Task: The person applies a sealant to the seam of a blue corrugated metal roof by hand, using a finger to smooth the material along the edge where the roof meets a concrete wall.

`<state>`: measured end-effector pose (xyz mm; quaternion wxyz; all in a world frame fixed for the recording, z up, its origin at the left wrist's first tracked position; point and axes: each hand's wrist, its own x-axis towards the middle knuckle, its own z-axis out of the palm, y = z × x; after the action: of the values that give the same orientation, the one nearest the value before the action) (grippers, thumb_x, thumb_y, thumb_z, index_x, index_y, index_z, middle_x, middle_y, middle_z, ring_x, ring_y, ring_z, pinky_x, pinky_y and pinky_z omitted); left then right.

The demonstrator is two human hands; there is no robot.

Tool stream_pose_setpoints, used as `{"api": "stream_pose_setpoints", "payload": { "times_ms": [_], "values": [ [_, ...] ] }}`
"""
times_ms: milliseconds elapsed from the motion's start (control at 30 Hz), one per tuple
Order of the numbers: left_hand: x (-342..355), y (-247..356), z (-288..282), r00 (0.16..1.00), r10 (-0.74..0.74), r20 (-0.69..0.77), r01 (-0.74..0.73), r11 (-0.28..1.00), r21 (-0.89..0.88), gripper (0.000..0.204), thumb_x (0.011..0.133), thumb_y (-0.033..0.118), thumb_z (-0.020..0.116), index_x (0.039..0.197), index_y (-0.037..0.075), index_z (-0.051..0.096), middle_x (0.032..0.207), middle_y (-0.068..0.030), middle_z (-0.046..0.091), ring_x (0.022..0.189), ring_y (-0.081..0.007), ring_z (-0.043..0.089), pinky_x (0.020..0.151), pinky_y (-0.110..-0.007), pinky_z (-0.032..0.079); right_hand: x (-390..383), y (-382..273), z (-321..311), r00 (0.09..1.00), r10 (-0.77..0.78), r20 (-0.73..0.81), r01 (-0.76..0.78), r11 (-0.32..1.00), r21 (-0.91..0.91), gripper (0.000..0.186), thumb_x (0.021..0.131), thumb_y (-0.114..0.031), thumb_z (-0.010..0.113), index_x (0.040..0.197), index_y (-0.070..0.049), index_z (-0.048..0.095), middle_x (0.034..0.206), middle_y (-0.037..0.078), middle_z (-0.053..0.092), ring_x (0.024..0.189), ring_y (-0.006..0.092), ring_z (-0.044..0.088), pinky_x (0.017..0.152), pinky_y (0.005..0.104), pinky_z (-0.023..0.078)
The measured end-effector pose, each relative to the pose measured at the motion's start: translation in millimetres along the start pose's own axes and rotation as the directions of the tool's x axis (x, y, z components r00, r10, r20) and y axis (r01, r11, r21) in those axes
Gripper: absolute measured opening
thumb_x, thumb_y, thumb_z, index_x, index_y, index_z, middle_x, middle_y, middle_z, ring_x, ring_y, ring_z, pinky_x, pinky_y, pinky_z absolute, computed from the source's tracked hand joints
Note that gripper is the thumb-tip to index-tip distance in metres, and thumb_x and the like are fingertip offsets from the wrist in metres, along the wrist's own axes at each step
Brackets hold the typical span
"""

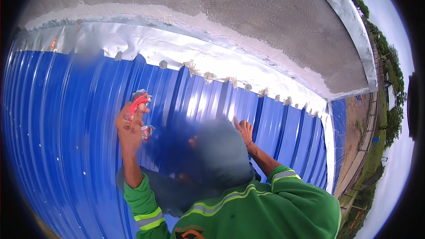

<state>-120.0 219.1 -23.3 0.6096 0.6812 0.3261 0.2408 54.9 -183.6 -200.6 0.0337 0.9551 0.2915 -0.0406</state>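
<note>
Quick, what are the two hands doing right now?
Left hand: closed around a red tool.
Right hand: open, flat against the blue corrugated sheet.

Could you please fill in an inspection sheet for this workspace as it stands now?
Surface: blue corrugated metal sheet, with a grey rough wall above it.
Job's things: a red and grey object, too blurred to identify; silver foil strip along the joint between sheet and wall, its lower edge ragged.
Clutter: nothing seen.
Hands: left hand raised, fingers closed on the red and grey object; right hand open, flat against the sheet. Both sleeves are green with reflective bands.
Cables: nothing seen.
Surroundings: outdoors, with bare dirt ground, trees and bright sky to the right.
</note>
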Motion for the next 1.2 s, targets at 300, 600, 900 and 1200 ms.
{"api": "stream_pose_setpoints", "payload": {
  "times_ms": [300, 600, 900, 1200],
  "values": [
    [21, -28, 46, 0.992, -0.111, 0.057, 0.124, 0.861, -0.493, 0.048, 0.1, 0.044, 0.053, 0.122, 0.001, 0.06, 0.076, -0.0059, 0.064, 0.05, -0.0052, 0.051, 0.045, -0.021, 0.04, 43, -24, -72, 0.933, -0.207, 0.293, -0.161, 0.487, 0.858, 0.077, 0.092, -0.026, 0.057, 0.155, -0.003, 0.019, 0.109, 0.018, 0.063, 0.105, 0.0271, 0.06, 0.092, 0.0392, 0.047],
    [56, 42, 56, 0.981, 0.038, -0.188, -0.182, 0.494, -0.85, 0.04, 0.102, 0.036, 0.053, 0.125, 0.004, 0.048, 0.068, 0.002, 0.045, 0.052, -0.005, 0.037, 0.047, -0.021, 0.033, 161, -205, -278, 0.54, -0.754, 0.374, 0.129, 0.514, 0.848, 0.121, 0.077, -0.04, 0.081, 0.153, 0.004, -0.003, 0.116, 0.026, 0.064, 0.105, 0.0304, 0.064, 0.093, 0.0354, 0.048],
    [44, 79, 8, 0.899, 0.415, -0.138, -0.378, 0.578, -0.723, 0.053, 0.103, 0.025, 0.05, 0.147, 0.002, 0.032, 0.142, -0.0145, 0.048, 0.129, -0.0252, 0.048, 0.111, -0.039, 0.037, 147, -279, -325, 0.736, -0.539, -0.41, 0.603, 0.245, 0.76, 0.11, 0.078, -0.013, 0.072, 0.15, 0.007, -0.008, 0.082, 0.023, 0.067, 0.067, 0.0385, 0.065, 0.067, 0.0439, 0.052],
    [46, 36, 0, 0.967, 0.185, -0.176, -0.254, 0.644, -0.721, 0.053, 0.103, 0.023, 0.05, 0.146, -0.003, 0.034, 0.145, -0.018, 0.046, 0.134, -0.0284, 0.045, 0.113, -0.042, 0.036, 119, -292, -318, 0.798, -0.541, -0.265, 0.445, 0.233, 0.865, 0.105, 0.085, -0.012, 0.062, 0.148, 0.003, -0.02, 0.08, 0.027, 0.066, 0.07, 0.0417, 0.065, 0.069, 0.048, 0.051]
  ]
}}
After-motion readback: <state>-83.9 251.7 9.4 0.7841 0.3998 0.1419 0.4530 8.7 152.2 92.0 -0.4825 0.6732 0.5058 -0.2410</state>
